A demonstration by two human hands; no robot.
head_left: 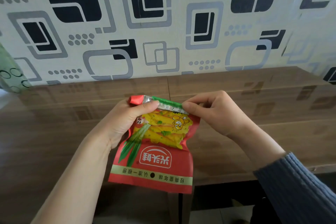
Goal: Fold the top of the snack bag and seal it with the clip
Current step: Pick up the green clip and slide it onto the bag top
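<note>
Snack bag [154,160]: held above wooden table [263,114], far edge rolled into tight fold [163,104].
Left hand [125,122]: gripping bag's left side, thumb pressing roll.
Right hand [209,112]: pinching roll's right end.
Clip: cannot tell.

Snack bag [154,151] above the table [254,114], left hand [125,122] at its left, right hand [214,111] at its right, wall [163,23] behind.

The snack bag [154,151], seen upside down, bears the white brand characters 光头娃 on a red badge; the smaller line on its pale strip below is too unclear to read.
</note>
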